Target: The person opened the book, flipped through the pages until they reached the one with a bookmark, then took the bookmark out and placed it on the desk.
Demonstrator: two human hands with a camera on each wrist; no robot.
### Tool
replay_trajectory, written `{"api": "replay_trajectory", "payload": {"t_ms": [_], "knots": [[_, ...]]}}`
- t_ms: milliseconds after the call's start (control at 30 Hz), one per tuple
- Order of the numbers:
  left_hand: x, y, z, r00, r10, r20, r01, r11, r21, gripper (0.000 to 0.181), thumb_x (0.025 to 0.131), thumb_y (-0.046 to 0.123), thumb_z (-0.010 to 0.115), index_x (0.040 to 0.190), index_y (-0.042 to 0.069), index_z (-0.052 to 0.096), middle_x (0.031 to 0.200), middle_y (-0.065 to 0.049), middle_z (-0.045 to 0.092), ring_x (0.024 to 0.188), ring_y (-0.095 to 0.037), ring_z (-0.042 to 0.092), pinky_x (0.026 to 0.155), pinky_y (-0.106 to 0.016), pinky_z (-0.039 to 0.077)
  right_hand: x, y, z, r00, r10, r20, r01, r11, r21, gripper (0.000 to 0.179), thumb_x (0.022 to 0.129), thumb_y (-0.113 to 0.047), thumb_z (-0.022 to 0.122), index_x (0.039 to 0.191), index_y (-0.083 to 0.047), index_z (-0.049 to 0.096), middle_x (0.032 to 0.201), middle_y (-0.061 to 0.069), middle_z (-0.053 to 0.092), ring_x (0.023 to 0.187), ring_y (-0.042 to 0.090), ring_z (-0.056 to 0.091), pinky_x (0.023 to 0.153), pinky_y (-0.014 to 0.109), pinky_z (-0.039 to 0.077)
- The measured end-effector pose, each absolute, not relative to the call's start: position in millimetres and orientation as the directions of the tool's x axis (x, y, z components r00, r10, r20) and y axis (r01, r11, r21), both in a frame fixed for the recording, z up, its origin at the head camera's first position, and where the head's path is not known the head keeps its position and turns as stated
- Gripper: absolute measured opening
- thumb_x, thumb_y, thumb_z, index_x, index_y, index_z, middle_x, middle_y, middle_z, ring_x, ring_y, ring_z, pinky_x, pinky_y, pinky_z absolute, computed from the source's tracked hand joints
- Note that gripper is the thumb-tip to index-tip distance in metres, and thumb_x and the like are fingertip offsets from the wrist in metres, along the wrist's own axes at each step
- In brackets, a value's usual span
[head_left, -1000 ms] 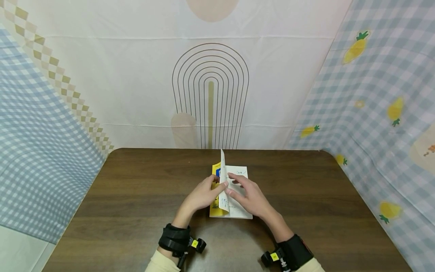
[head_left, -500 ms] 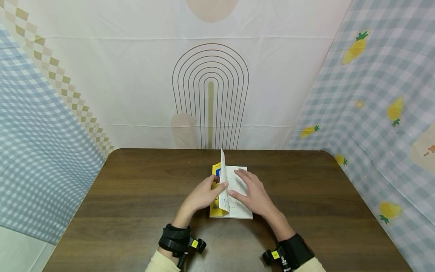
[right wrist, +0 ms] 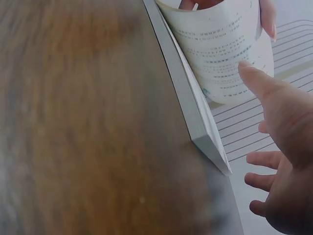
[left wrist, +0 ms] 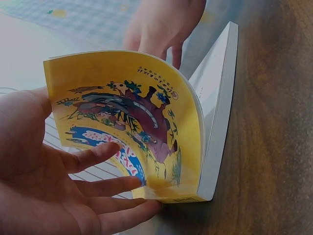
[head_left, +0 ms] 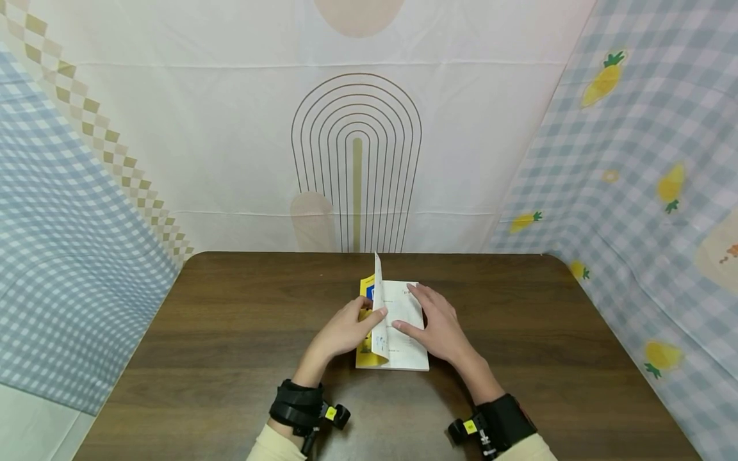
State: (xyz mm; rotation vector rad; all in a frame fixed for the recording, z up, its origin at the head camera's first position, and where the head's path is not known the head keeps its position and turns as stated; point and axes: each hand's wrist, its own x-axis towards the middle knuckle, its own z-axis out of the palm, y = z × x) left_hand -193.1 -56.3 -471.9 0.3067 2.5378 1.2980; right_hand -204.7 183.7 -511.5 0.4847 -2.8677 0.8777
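"Where is the book?"

"Open on the table, its yellow cover and front pages raised."

"The left hand?"

"At the book's left, thumb and fingers pinching cover and pages, likely so they don't fall closed."

"The right hand?"

"Over the book's right side, thumb spread from the fingers, perhaps steadying it; contact cannot be told."
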Motion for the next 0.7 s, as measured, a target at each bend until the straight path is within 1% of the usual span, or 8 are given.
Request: {"api": "replay_trajectory", "payload": {"t_ms": [200, 567, 700], "knots": [[-192.9, -56.3, -470.6, -0.941, 0.307, -0.144, 0.061, 0.571, 0.819, 0.069, 0.107, 0.059, 0.052, 0.144, 0.0, 0.055, 0.145, -0.02, 0.058, 0.119, -0.032, 0.059, 0.103, -0.057, 0.049, -206.4, 186.1, -514.3, -0.941, -0.282, 0.185, -0.337, 0.807, -0.485, 0.092, 0.093, -0.059, 0.076, 0.164, -0.013, 0.04, 0.165, 0.024, 0.038, 0.152, 0.047, 0.034, 0.116, 0.075, 0.024], [-192.7, -56.5, -469.9, -0.941, 0.311, -0.136, 0.069, 0.568, 0.82, 0.067, 0.108, 0.057, 0.052, 0.143, 0.0, 0.055, 0.142, -0.02, 0.059, 0.113, -0.03, 0.06, 0.099, -0.054, 0.051, -206.7, 187.6, -514.7, -0.943, -0.29, 0.164, -0.333, 0.815, -0.475, 0.093, 0.092, -0.057, 0.078, 0.163, -0.011, 0.041, 0.165, 0.025, 0.038, 0.152, 0.048, 0.033, 0.116, 0.076, 0.023], [-192.6, -56.8, -470.1, -0.941, 0.31, -0.138, 0.068, 0.57, 0.819, 0.067, 0.108, 0.057, 0.052, 0.143, 0.0, 0.055, 0.142, -0.02, 0.059, 0.114, -0.03, 0.06, 0.099, -0.054, 0.051, -207.0, 187.9, -516.2, -0.946, -0.29, 0.146, -0.325, 0.825, -0.463, 0.093, 0.092, -0.058, 0.078, 0.163, -0.011, 0.041, 0.165, 0.025, 0.037, 0.152, 0.049, 0.032, 0.115, 0.077, 0.023]]}}
